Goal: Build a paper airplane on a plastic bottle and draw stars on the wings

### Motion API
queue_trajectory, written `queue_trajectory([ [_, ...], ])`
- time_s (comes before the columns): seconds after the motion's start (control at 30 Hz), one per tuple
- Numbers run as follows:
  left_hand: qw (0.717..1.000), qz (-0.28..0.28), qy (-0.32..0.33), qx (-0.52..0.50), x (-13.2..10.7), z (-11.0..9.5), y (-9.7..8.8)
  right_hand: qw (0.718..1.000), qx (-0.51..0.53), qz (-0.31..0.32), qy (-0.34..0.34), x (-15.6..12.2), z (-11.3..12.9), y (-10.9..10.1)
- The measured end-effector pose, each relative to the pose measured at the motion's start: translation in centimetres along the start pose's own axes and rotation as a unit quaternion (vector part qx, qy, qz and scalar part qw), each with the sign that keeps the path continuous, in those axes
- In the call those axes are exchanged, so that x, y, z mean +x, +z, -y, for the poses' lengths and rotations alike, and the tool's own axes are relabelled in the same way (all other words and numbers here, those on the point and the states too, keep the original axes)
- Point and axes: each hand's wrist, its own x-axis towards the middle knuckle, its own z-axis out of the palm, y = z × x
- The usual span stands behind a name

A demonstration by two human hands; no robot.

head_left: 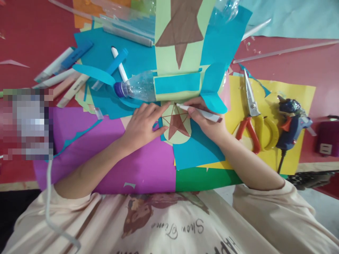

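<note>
My right hand is closed round a white marker with a brown cap end, its tip touching the top of a brown star drawn on a pale green paper circle. My left hand presses down beside the circle, index finger and thumb stretched out against its left edge. The circle lies on blue paper, just below a clear plastic bottle wrapped in pale green paper with blue fins and a larger brown star.
Several markers lie at the upper left. Orange-handled scissors and a blue glue gun rest on yellow paper at the right. Purple and green sheets cover the red surface. A pixelated patch sits at the left.
</note>
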Motion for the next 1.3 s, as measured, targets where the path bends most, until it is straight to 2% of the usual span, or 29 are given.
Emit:
queue_trajectory([
  [0.47, 1.000, 0.000, -0.004, 0.004, 0.03, -0.03, 0.03, 0.999, -0.025, 0.016, 0.012, 0.07, -0.34, 0.02],
  [1.03, 1.000, 0.006, -0.005, 0.007, 0.00, -0.10, -0.06, 0.996, -0.009, 0.087, -0.004, -0.01, 0.61, -0.16],
  [1.1, 1.000, 0.005, -0.006, 0.007, 0.03, -0.13, -0.09, 0.998, -0.003, 0.066, 0.004, -0.03, 0.52, -0.17],
  [1.23, 1.000, 0.009, -0.006, 0.002, 0.04, -0.13, -0.14, 1.000, 0.021, -0.017, 0.014, -0.02, 0.05, -0.16],
  [1.3, 1.000, 0.011, -0.009, 0.005, 0.00, -0.13, -0.14, 0.999, 0.024, -0.033, 0.018, 0.03, -0.12, -0.11],
])
